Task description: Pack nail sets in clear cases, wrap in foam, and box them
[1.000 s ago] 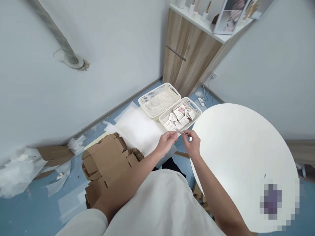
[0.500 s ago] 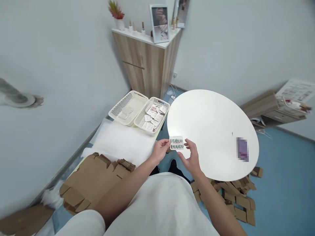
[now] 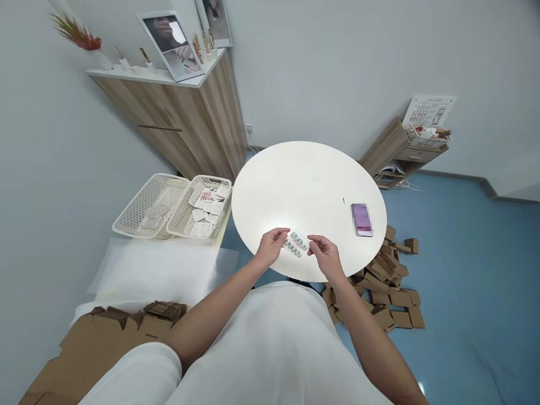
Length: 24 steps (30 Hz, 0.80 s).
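Observation:
A small white card of green press-on nails [image 3: 296, 243], set in two rows, is held tilted over the near edge of the round white table [image 3: 312, 174]. My left hand [image 3: 272, 247] pinches its left side between thumb and fingers. At its right corner, the thumb and index finger of my right hand [image 3: 325, 256] close on the card's edge. The nails face up between both hands.
Two white baskets stand on the left, one with clear packets [image 3: 154, 216], the other with printed cards [image 3: 206, 208]. Flattened cardboard [image 3: 105, 349] lies below them. A purple phone [image 3: 361, 219] rests on the table. Small cardboard boxes [image 3: 388, 292] cover the floor at right.
My view has turned right, and I face the table more squarely. The nail card has moved over the tabletop and tilted. My right fingers have closed from apart onto its edge.

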Each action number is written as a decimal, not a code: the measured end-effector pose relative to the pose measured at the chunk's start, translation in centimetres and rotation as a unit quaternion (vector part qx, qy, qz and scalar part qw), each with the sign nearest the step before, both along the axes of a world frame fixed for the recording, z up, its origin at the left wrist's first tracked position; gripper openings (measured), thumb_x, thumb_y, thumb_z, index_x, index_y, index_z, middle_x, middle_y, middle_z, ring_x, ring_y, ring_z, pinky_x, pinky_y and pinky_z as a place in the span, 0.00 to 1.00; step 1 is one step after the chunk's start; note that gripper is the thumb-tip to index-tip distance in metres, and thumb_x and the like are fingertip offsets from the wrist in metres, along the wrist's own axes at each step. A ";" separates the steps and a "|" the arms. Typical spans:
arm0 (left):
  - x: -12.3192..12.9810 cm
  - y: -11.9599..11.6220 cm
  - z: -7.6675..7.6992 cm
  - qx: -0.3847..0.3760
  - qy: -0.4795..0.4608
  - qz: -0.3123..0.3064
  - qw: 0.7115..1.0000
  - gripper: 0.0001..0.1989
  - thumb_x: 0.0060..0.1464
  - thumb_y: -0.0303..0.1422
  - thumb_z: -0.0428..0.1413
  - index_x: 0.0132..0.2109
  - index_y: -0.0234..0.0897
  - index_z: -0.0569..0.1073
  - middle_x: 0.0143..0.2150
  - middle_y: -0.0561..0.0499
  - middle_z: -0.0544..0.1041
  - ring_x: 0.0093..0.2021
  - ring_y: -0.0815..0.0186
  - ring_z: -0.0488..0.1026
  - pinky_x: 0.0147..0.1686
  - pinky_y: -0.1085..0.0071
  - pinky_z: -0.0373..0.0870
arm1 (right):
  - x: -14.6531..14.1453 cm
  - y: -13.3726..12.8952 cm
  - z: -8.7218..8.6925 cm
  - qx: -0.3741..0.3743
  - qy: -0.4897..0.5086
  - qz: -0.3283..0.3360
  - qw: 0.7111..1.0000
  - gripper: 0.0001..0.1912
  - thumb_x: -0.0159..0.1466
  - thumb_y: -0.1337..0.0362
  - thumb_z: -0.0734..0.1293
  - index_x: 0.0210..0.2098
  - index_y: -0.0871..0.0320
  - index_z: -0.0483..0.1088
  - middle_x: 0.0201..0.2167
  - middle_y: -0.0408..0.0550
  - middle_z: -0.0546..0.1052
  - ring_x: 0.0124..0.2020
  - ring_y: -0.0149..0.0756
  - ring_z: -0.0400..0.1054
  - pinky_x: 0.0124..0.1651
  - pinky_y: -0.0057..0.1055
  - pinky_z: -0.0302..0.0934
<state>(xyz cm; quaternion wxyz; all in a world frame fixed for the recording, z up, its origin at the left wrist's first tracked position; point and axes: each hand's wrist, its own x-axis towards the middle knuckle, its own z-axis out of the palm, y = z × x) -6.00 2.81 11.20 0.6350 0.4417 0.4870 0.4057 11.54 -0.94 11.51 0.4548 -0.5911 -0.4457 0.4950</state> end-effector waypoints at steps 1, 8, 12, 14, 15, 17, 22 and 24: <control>0.9 0.2 0.0 -0.013 -0.010 0.011 1.000 0.17 0.49 0.42 0.53 0.42 0.35 0.73 0.34 0.48 0.75 0.32 0.69 0.71 0.35 0.69 0.68 | 1.0 0.1 -0.3 -0.005 0.011 -0.016 1.000 0.17 0.55 0.53 0.65 0.37 0.58 0.69 0.23 0.42 0.71 0.25 0.31 0.67 0.36 0.36 0.64; 6.0 0.6 -1.0 -0.039 -0.046 0.060 0.996 0.19 0.41 0.36 0.61 0.42 0.33 0.72 0.34 0.49 0.73 0.35 0.68 0.71 0.40 0.65 0.68 | 6.0 0.3 -1.9 -0.051 0.102 -0.025 0.993 0.21 0.53 0.55 0.67 0.44 0.55 0.64 0.23 0.38 0.69 0.29 0.33 0.71 0.42 0.40 0.66; 7.7 0.8 -1.5 -0.043 -0.021 0.089 0.995 0.18 0.42 0.36 0.60 0.42 0.34 0.71 0.34 0.48 0.74 0.35 0.68 0.71 0.39 0.66 0.68 | 7.7 0.1 -2.0 -0.060 0.097 0.102 0.988 0.38 0.53 0.58 0.68 0.59 0.49 0.49 0.23 0.34 0.67 0.28 0.32 0.71 0.45 0.44 0.64; 8.1 0.8 -1.6 -0.052 -0.010 0.081 0.995 0.18 0.43 0.37 0.60 0.41 0.33 0.72 0.33 0.48 0.75 0.35 0.67 0.72 0.39 0.65 0.68 | 8.4 0.3 -2.3 -0.069 0.095 0.145 0.982 0.40 0.52 0.58 0.68 0.60 0.50 0.47 0.23 0.34 0.67 0.28 0.32 0.71 0.45 0.44 0.64; 8.3 0.8 -1.5 -0.058 -0.009 0.070 0.996 0.17 0.44 0.38 0.59 0.41 0.33 0.72 0.33 0.48 0.75 0.35 0.67 0.72 0.39 0.65 0.68 | 8.8 0.5 -2.5 -0.076 0.096 0.155 0.980 0.40 0.52 0.58 0.68 0.60 0.50 0.48 0.23 0.34 0.67 0.28 0.33 0.71 0.44 0.44 0.64; 8.4 0.8 -1.3 -0.064 -0.012 0.034 0.997 0.16 0.47 0.39 0.56 0.42 0.34 0.73 0.36 0.47 0.75 0.37 0.66 0.72 0.40 0.64 0.68 | 9.4 0.9 -2.9 -0.086 0.101 0.162 0.978 0.40 0.51 0.58 0.69 0.60 0.51 0.49 0.22 0.35 0.67 0.28 0.34 0.71 0.43 0.44 0.64; 9.0 1.0 -1.1 -0.047 0.025 0.002 0.999 0.16 0.49 0.39 0.55 0.45 0.37 0.72 0.41 0.46 0.75 0.38 0.67 0.71 0.40 0.66 0.67 | 10.8 1.6 -3.5 -0.081 0.099 0.175 0.976 0.41 0.51 0.58 0.70 0.60 0.51 0.49 0.22 0.35 0.68 0.28 0.35 0.72 0.43 0.43 0.63; 9.3 1.1 -1.2 -0.037 0.038 0.018 0.998 0.16 0.48 0.39 0.56 0.42 0.36 0.73 0.37 0.47 0.75 0.35 0.68 0.71 0.39 0.67 0.67 | 11.4 1.8 -3.5 -0.074 0.096 0.176 0.977 0.41 0.50 0.57 0.70 0.60 0.52 0.50 0.21 0.35 0.69 0.28 0.35 0.71 0.43 0.43 0.63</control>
